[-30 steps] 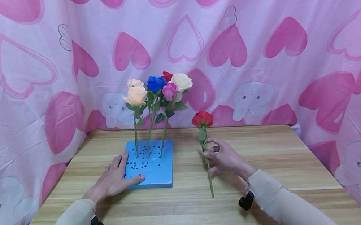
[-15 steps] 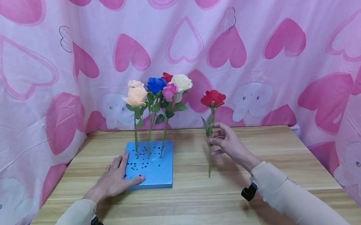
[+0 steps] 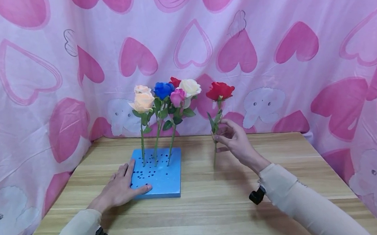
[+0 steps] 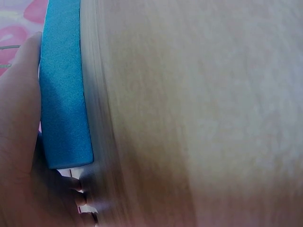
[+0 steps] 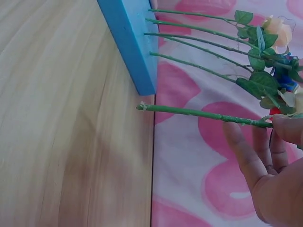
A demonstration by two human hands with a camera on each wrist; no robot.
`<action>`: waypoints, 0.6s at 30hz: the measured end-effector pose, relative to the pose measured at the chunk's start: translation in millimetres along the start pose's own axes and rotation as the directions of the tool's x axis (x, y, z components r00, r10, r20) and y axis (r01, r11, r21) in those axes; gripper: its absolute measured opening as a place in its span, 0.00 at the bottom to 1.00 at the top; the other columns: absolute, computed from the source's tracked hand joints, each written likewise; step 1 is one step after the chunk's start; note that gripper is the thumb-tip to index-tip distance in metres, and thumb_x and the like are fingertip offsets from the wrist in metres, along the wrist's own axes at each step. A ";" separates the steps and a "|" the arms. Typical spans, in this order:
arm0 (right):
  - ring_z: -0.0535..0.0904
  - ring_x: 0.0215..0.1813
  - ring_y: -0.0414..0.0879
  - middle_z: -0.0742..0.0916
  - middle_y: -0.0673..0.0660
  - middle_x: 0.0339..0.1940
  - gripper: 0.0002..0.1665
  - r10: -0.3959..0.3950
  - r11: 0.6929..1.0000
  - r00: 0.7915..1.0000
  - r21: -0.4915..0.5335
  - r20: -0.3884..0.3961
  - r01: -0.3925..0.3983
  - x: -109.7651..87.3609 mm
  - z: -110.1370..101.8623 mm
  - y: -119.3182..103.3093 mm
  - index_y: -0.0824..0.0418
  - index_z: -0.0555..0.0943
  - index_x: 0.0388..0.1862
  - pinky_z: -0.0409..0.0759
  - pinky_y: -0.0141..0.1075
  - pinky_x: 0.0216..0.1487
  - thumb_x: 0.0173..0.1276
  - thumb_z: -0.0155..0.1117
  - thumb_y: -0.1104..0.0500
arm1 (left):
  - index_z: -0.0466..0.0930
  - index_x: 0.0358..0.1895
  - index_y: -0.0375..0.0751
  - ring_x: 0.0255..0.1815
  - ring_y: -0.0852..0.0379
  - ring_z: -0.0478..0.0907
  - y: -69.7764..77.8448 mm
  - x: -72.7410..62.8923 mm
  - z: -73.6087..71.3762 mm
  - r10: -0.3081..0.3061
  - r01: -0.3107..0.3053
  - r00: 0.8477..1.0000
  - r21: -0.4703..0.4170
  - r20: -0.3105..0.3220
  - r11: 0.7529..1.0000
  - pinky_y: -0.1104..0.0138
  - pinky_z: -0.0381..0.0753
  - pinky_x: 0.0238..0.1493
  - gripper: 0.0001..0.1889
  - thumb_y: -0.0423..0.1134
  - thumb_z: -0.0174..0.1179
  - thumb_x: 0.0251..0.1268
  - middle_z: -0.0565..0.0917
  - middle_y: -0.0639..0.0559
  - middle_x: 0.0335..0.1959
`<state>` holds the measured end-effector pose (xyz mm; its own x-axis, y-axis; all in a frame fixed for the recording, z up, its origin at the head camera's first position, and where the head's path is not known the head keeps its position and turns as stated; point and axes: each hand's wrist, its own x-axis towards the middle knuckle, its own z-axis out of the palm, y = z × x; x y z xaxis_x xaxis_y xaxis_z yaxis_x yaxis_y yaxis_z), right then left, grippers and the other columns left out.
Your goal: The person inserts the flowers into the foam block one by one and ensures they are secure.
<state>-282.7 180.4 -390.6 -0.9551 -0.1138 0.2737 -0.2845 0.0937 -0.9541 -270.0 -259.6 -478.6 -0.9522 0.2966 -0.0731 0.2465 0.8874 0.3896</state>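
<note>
In the head view my right hand (image 3: 237, 143) pinches the green stem of a red rose (image 3: 220, 91), which stands nearly upright to the right of a blue foam block (image 3: 165, 184). The stem's cut lower end shows bare in the right wrist view, near the block's corner. My left hand (image 3: 120, 186) lies on the block's left edge, thumb and fingers spread over the top. Upright in the block's rear part stand several roses: peach ones (image 3: 143, 101), a blue one (image 3: 163, 90), a purple-pink one (image 3: 178, 97), a white one (image 3: 190, 87) and a red one behind.
Many small dark holes dot the block's top. It sits on a wood-grain table (image 3: 144, 227). A pink curtain with hearts (image 3: 231, 0) hangs around the back and sides. Each wrist wears a small black camera, such as the right one (image 3: 256, 195).
My right hand has raised the red rose and moved it toward the back, turning it from leaning to nearly upright. The left hand and the block stay in place.
</note>
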 end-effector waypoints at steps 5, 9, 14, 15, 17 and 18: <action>0.88 0.48 0.51 0.84 0.66 0.50 0.31 -0.057 0.998 0.998 0.008 -0.003 0.057 0.6 8.8 -5.9 0.62 0.77 0.76 0.95 0.58 0.42 0.78 0.69 0.75 | 0.40 0.93 0.37 0.86 0.15 0.51 0.1 -0.8 0.5 0.005 -0.005 1.000 0.003 -0.004 1.000 0.23 0.49 0.83 0.70 0.83 0.60 0.66 0.52 0.19 0.88; 0.88 0.48 0.52 0.84 0.68 0.49 0.31 -0.092 0.996 0.996 0.017 0.015 0.092 3.2 16.0 -8.3 0.60 0.78 0.76 0.94 0.60 0.43 0.77 0.68 0.75 | 0.40 0.92 0.35 0.86 0.15 0.52 0.6 -2.3 0.3 0.016 -0.016 1.000 0.002 -0.009 1.000 0.23 0.49 0.83 0.69 0.82 0.61 0.67 0.53 0.18 0.87; 0.89 0.48 0.56 0.86 0.69 0.50 0.29 -0.130 0.991 0.991 0.033 0.042 0.128 7.9 28.8 -13.7 0.60 0.80 0.75 0.94 0.61 0.44 0.78 0.69 0.74 | 0.40 0.93 0.36 0.86 0.15 0.52 0.4 -2.7 0.9 0.013 -0.013 1.000 0.002 -0.007 1.000 0.23 0.49 0.83 0.69 0.82 0.60 0.67 0.53 0.18 0.87; 0.89 0.48 0.56 0.86 0.69 0.50 0.29 -0.137 0.990 0.989 0.026 0.048 0.136 8.6 31.8 -15.4 0.60 0.80 0.74 0.94 0.61 0.45 0.78 0.69 0.73 | 0.40 0.93 0.36 0.86 0.15 0.51 0.4 -2.5 1.0 0.012 -0.012 1.000 0.001 -0.006 1.000 0.23 0.49 0.83 0.69 0.82 0.60 0.67 0.53 0.18 0.87; 0.89 0.49 0.56 0.87 0.69 0.50 0.29 -0.148 0.989 0.987 0.028 0.063 0.147 10.3 38.3 -18.2 0.61 0.80 0.75 0.93 0.61 0.46 0.78 0.70 0.72 | 0.40 0.93 0.36 0.86 0.15 0.51 0.2 -2.1 1.1 0.011 -0.011 1.000 0.000 -0.006 1.000 0.23 0.49 0.83 0.69 0.82 0.60 0.67 0.52 0.18 0.87; 0.89 0.49 0.57 0.87 0.69 0.51 0.29 -0.150 0.988 0.986 0.030 0.071 0.148 11.0 41.6 -19.6 0.60 0.81 0.75 0.94 0.60 0.46 0.78 0.71 0.72 | 0.40 0.93 0.36 0.86 0.15 0.51 0.3 -2.0 1.0 0.010 -0.010 1.000 0.000 -0.006 1.000 0.23 0.49 0.83 0.69 0.82 0.60 0.67 0.52 0.18 0.87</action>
<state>-284.1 136.2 -373.9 -0.8931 -0.1968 0.4045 -0.4205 0.0460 -0.9061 -267.8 -259.6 -479.3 -0.9506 0.3038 -0.0635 0.2565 0.8841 0.3906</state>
